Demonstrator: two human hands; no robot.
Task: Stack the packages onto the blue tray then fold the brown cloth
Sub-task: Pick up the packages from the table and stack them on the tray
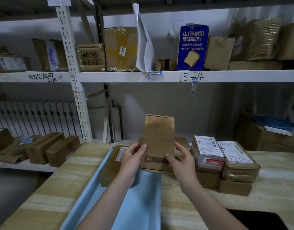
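Kraft-paper package (157,141) was held upright in both hands above the far end of the blue tray (139,201). Left hand (132,156) pinched its lower left edge, thumb on the front face; right hand (181,161) clamped the lower right edge, thumb across the printed round mark. Both grips were closed on the package, low down, nothing supporting the top.

Risks, as I judged them:
- Grip sat at the bottom only, so the tall flat body could tip forward or back if either thumb slackened.
- 1 brown box (111,165) already lay on the tray under the left hand; landing the package half on it, half off, would leave it tilted and prone to sliding.
- Stack of labelled parcels (225,161) stood just beside the right hand on the wooden table (275,180); a wide right elbow swing could nudge it.

Orientation: long axis ran near vertical, leaning slightly left at the top. Printed face pointed at the camera, top edge toward the shelving (159,76). It needed laying flat to stack.

Brown cloth: couldn't identify it for certain.
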